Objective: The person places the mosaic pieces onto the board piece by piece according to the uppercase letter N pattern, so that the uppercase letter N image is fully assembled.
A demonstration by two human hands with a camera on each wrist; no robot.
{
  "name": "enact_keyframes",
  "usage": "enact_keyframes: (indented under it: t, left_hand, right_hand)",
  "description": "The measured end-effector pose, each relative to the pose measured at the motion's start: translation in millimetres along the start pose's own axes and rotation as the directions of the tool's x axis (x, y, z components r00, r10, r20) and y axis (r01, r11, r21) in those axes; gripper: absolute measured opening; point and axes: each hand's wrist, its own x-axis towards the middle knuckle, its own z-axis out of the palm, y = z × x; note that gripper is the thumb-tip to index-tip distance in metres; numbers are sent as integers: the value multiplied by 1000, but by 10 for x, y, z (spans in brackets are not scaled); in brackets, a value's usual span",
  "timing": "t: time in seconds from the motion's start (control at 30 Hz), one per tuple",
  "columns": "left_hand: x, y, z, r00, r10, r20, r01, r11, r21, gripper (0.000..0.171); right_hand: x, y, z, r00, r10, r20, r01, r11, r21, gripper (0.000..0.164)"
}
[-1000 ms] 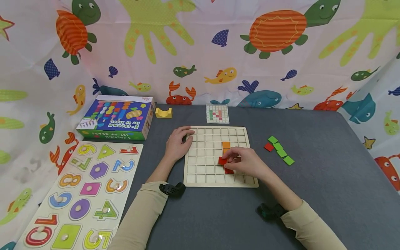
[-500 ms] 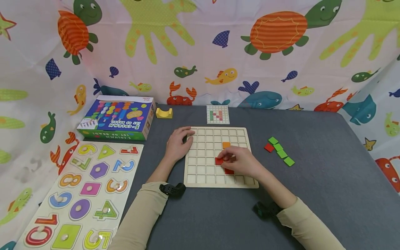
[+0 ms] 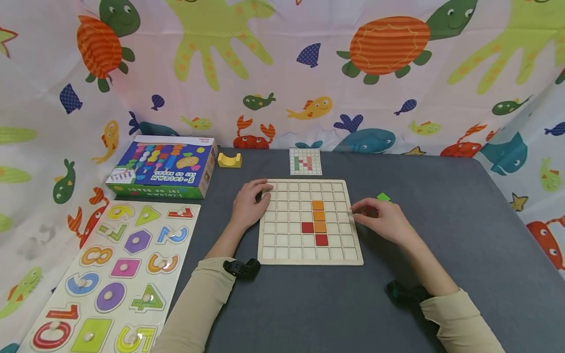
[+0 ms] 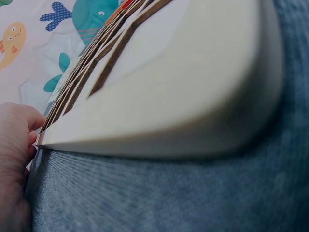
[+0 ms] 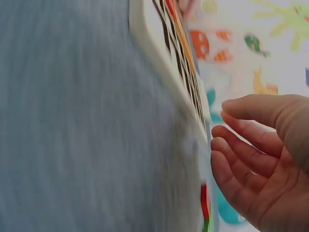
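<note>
A pale wooden grid board (image 3: 282,240) lies on the dark table. Three orange tiles (image 3: 319,216) form a column in its cells. One red tile (image 3: 307,227) sits left of the lowest orange one, and another red tile (image 3: 321,239) lies just below that column. My left hand (image 3: 249,205) grips the board's upper left edge; the left wrist view shows its fingers at the rim. Off the board's right edge hovers my right hand (image 3: 383,219), fingers loosely bent and nothing between them. Behind it a green tile (image 3: 383,196) shows, most of the loose tiles being hidden.
A small pattern card (image 3: 305,162) lies beyond the board. At the back left are a blue bead-set box (image 3: 163,162) and a yellow curved block (image 3: 229,161). A number-and-shape puzzle sheet (image 3: 132,235) covers the left side. A printed cloth hangs behind.
My right hand has let go of a red tile, now flat in its cell, and moved right off the board. The orange column is uncovered. My left hand stays put.
</note>
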Motion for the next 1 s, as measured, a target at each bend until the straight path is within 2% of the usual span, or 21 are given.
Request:
enact_keyframes:
  t: [0.17, 0.5, 0.77, 1.0]
  left_hand:
    - [-3, -8, -8, 1000, -4, -3, 4, 1000, -1, 26]
    - [4, 2, -5, 1000, 3, 5, -3, 1000, -7, 26]
    - [-1, 4, 1, 1000, 25, -4, -25, 1000, -12, 26]
    - [8, 5, -13, 1000, 8, 9, -8, 1000, 6, 29]
  right_hand:
    - [-64, 189, -191, 997, 69, -43, -73, 992, -102, 24]
    - [-44, 309, -270, 996, 55, -69, -69, 973, -219, 27]
    - [-33, 282, -212, 999, 10, -41, -17, 984, -179, 28]
    - [-22, 263, -183, 998, 29, -53, -39, 983, -178, 29]
